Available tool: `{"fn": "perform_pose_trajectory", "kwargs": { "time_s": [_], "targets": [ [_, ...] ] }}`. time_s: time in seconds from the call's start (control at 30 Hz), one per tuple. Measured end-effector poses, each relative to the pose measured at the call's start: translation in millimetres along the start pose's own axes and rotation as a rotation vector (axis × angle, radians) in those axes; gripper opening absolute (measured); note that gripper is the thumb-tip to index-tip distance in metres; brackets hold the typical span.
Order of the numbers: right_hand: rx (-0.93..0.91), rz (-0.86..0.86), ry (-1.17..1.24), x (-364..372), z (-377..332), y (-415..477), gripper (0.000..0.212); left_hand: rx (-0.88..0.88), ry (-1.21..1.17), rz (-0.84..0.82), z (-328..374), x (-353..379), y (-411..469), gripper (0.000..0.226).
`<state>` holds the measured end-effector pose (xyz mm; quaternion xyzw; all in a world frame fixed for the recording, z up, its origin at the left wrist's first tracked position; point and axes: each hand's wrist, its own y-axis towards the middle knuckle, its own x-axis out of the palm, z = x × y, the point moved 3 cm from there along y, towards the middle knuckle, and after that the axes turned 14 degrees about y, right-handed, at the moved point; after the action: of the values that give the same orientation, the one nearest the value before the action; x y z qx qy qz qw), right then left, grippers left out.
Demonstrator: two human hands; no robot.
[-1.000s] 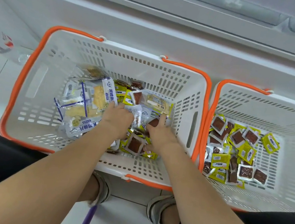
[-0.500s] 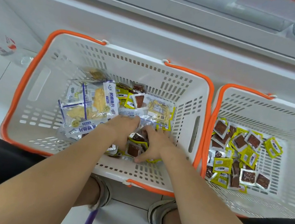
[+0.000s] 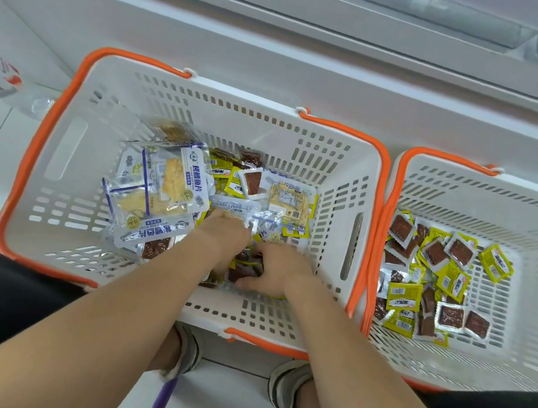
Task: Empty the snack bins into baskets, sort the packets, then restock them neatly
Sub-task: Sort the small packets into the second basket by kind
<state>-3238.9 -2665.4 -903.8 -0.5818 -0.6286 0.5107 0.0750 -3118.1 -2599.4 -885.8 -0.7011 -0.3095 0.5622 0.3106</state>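
Sorting is judged to be in progress.

The mixed basket is taken as the reference.

- **Contents:** Large blue-and-white packets are heaped in its left half. Small yellow-and-brown packets are scattered through its middle and near side.
- **Second basket:** The second basket stands to the right of the mixed basket, with the orange rims touching or nearly so. Only sorted small packets are seen in it.
- **Right hand:** The right hand is set low at the mixed basket's near wall. Its fingers are curled round a cluster of the small packets.
- **Left hand:** The left hand is pushed into the pile just beside it. Its fingertips are buried, so it cannot be told whether anything is gripped.

Risks noted:

- **Loose cluster:** The cluster is loose and slick-wrapped. If it is lifted in one handful, pieces may be shed over the two rims and onto the floor between the baskets.
- **Mixed sorting:** A large packet lies partly over the small ones beside the left hand. It may be dragged along with the handful and carried across, spoiling the sorted lot.
- **Missed packets:** Small packets are hidden under the large packets at the mixed basket's left. These may be overlooked unless that heap is turned over.
- **Slotted walls:** Thin packet edges may catch in the basket's slotted walls if the handful is drawn up against the near side.
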Motion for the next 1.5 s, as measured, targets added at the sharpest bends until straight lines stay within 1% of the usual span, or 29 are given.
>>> {"fn": "perform_pose_trajectory", "kwargs": {
  "time_s": [0.07,0.1,0.2,0.3,0.4,0.47,0.57,0.67,0.73,0.77,0.83,0.9,0.93,1.0,1.03,1.13,1.17,1.2,1.23,1.27,1.33,1.37,1.4,1.43,1.47,1.5],
  "targets": [
    [-0.031,-0.016,-0.005,0.5,-1.9,-0.2,0.07,-0.042,0.073,0.006,5.1,0.4,-2.0,0.031],
    [-0.045,-0.026,-0.019,-0.2,-2.8,-0.4,0.068,-0.055,0.088,0.015,6.0,-0.7,-3.3,0.029],
    [-0.058,-0.044,0.001,-1.8,-2.5,-2.0,0.065,-0.098,0.122,0.058,2.8,-4.5,-7.5,0.025],
    [-0.072,-0.052,0.083,-5.2,-2.3,-5.7,0.063,-0.13,0.13,0.05,-2.6,-5.8,-10.3,0.02],
    [-0.094,-0.008,0.148,-12.4,-1.6,-8.8,0.059,-0.158,0.093,0.045,-8.8,-7.5,-16.0,0.016],
    [-0.102,0.033,0.192,-22.8,-1.8,-13.2,0.055,-0.171,-0.013,0.093,-14.8,-10.2,-21.2,0.009],
    [-0.139,0.155,0.319,-48.0,-5.1,-25.8,0.052,-0.227,-0.307,0.242,-29.7,-19.3,-29.0,0.004],
    [-0.152,0.336,0.354,-81.8,-9.8,-41.4,0.035,-0.344,-0.756,0.47,-41.5,-31.6,-39.8,0.007],
    [-0.164,0.478,0.353,-107.2,-13.3,-55.4,0.036,-0.46,-1.048,0.593,-43.9,-39.3,-48.6,0.01],
    [-0.172,0.557,0.358,-119.9,-15.1,-63.3,0.039,-0.511,-1.195,0.618,-43.1,-43.7,-53.7,0.014],
    [-0.198,0.692,0.415,-144.1,-16.6,-82.4,0.04,-0.54,-1.576,0.589,-36.4,-53.7,-60.0,0.033],
    [-0.224,0.803,0.509,-165.9,-15.2,-107.8,0.036,-0.48,-1.925,0.482,-21.1,-71.3,-65.7,0.056],
    [-0.231,0.869,0.564,-175.3,-11.7,-121.8,0.036,-0.452,-2.024,0.442,-13.0,-83.4,-69.8,0.057],
    [-0.195,1.041,0.689,-188.3,3.8,-149.5,0.038,-0.418,-2.125,0.42,3.7,-113.2,-80.3,0.041],
    [-0.147,1.14,0.747,-191.0,17.1,-161.4,0.036,-0.396,-2.162,0.418,13.1,-129.0,-84.3,0.039],
    [0.043,1.397,0.826,-184.5,57.8,-198.9,0.032,-0.282,-2.185,0.444,41.9,-169.8,-87.9,0.042],
    [0.107,1.436,0.826,-179.8,70.8,-208.5,0.03,-0.241,-2.156,0.461,51.7,-181.7,-87.0,0.044],
    [0.168,1.441,0.85,-175.3,81.9,-217.2,0.029,-0.193,-2.116,0.475,62.2,-192.1,-86.0,0.052],
    [0.241,1.408,0.895,-170.4,94.4,-221.3,0.03,-0.148,-2.055,0.484,71.6,-198.1,-82.5,0.065],
    [0.324,1.34,0.941,-166.3,105.4,-223.8,0.035,-0.092,-1.98,0.478,80.8,-204.5,-82.6,0.082],
    [0.461,1.134,1.045,-159.8,121.3,-222.1,0.057,0.045,-1.803,0.408,97.0,-208.4,-78.6,0.114],
    [0.488,1.03,1.069,-158.4,125.1,-219.7,0.061,0.127,-1.742,0.351,104.8,-208.2,-78.3,0.116],
    [0.484,0.958,1.044,-158.3,125.9,-218.1,0.055,0.205,-1.711,0.298,111.3,-208.0,-79.5,0.11],
    [0.473,0.921,0.977,-159.1,123.2,-216.3,0.042,0.27,-1.678,0.26,114.6,-207.0,-80.9,0.102],
    [0.458,0.916,0.899,-161.0,117.2,-215.1,0.033,0.311,-1.633,0.261,115.8,-207.3,-82.9,0.095],
    [0.43,0.947,0.808,-163.5,110.9,-212.8,0.03,0.325,-1.595,0.287,114.8,-208.0,-84.4,0.085]
  ]
}}
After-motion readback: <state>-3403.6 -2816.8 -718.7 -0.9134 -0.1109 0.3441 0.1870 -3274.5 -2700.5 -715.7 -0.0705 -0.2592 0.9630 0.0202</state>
